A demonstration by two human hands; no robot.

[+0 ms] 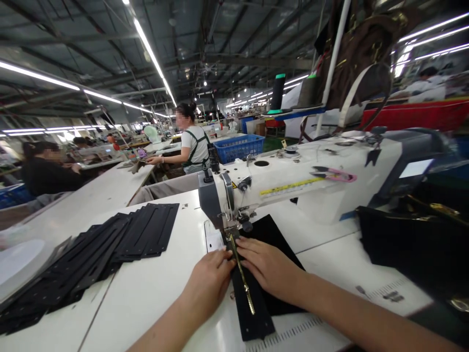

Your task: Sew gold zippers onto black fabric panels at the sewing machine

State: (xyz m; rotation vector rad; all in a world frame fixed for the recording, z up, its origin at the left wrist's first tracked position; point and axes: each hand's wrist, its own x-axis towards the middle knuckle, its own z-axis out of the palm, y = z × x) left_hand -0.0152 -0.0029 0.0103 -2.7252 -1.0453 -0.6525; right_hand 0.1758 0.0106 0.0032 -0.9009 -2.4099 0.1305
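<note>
A black panel [252, 320] with a gold-toothed zipper [246, 288] along its middle lies under the presser foot of a white sewing machine [286, 181]. My left hand [210, 278] is closed at the panel's left edge, fingertips and thumb bunched close to the needle area. On the other side, my right hand [273, 269] lies flat with fingers stretched out, its fingertips touching the panel beside the zipper. Beneath my right hand spreads a larger black piece [274, 239]. The needle tip is too small to make out.
A fanned stack of black slotted panels [120, 239] lies on the table at left, near a white round object [22, 266]. Pink-handled thread snips [335, 174] rest on the machine arm. Black pieces with gold zippers [403, 239] lie at right. Co-workers sit beyond.
</note>
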